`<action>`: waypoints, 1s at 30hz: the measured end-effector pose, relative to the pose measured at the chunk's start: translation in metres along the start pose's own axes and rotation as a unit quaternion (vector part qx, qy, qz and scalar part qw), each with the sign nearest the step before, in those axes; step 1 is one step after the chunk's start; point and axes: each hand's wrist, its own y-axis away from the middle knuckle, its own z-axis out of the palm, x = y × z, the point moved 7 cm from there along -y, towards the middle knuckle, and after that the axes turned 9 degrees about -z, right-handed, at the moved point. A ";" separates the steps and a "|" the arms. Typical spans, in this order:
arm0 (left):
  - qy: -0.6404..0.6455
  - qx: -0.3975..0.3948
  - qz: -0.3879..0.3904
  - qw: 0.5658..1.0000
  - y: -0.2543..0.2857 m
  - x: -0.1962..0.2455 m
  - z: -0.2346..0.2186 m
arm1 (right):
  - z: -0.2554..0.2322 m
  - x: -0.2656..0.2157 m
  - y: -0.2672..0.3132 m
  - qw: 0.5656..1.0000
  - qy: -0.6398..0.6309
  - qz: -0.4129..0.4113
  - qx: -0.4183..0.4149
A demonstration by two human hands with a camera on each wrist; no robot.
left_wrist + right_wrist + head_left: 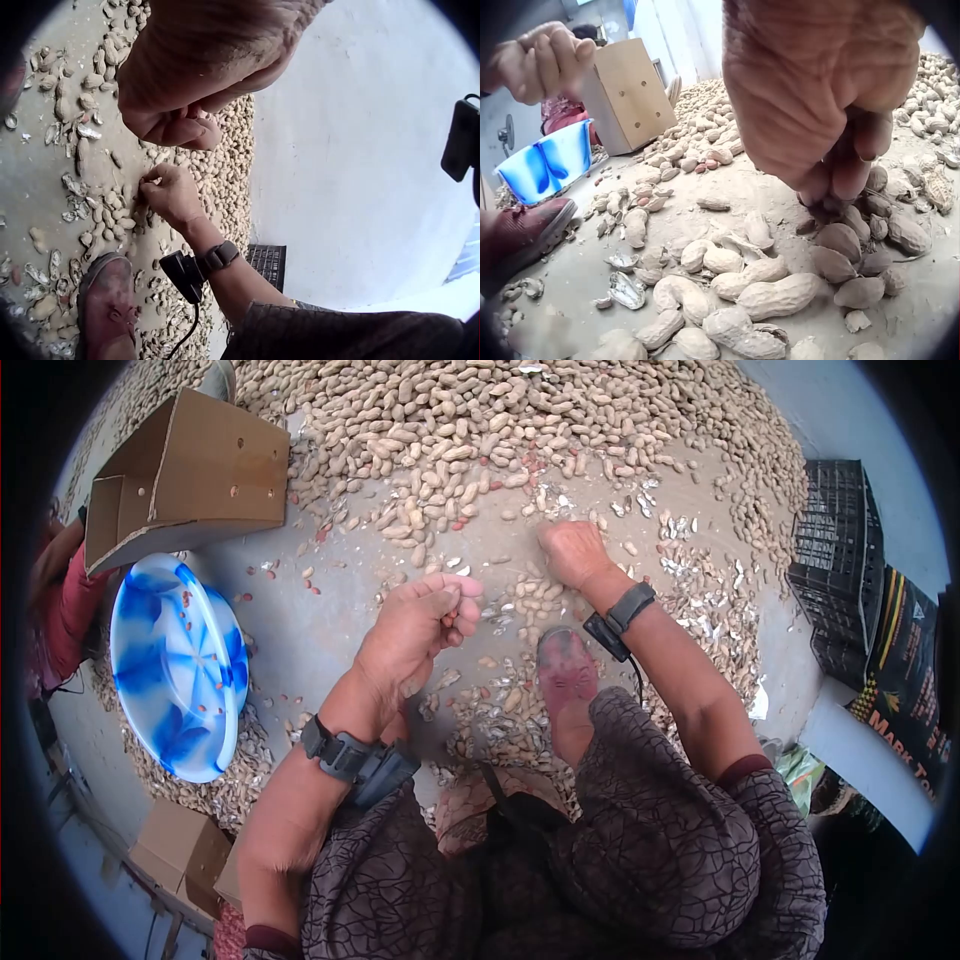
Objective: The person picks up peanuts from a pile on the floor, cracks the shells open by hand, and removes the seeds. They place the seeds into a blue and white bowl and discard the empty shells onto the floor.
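Note:
My left hand (425,620) is raised over the floor, palm turned up and fingers curled. Small reddish peanut kernels (447,621) show between its thumb and fingers. Down at the floor, my right hand (825,97) pinches at a peanut, its fingertips (847,176) bunched among unshelled peanuts (840,241); the fingers mostly hide what they hold. Around that hand lie more whole peanuts (780,296) and split empty shells (626,291).
A blue-and-white basin (165,670) with a few kernels stands at left, below an open cardboard box (225,470). A large peanut heap (480,405) spreads at the back. A black crate (838,560) is at right. My shoe (567,670) rests among shells.

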 end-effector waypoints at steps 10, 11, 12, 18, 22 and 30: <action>-0.024 0.019 0.002 1.000 0.001 -0.002 -0.004 | 0.003 -0.019 -0.008 0.997 0.053 -0.023 -0.058; -0.024 0.019 0.001 1.000 0.001 -0.002 -0.004 | 0.006 -0.018 -0.007 0.997 0.052 -0.022 -0.060; -0.028 0.024 -0.003 0.999 0.001 -0.003 -0.004 | 0.009 -0.018 -0.007 0.996 0.055 -0.029 -0.069; -0.053 0.025 -0.007 0.998 0.000 -0.004 -0.003 | 0.013 -0.024 -0.005 0.994 0.060 -0.039 -0.079; -0.052 0.049 -0.015 0.997 0.001 -0.005 -0.008 | -0.006 -0.010 0.000 0.997 -0.078 0.023 0.005; 0.012 0.056 -0.068 0.996 -0.013 -0.008 -0.005 | -0.085 -0.060 0.010 0.882 -0.467 0.002 0.064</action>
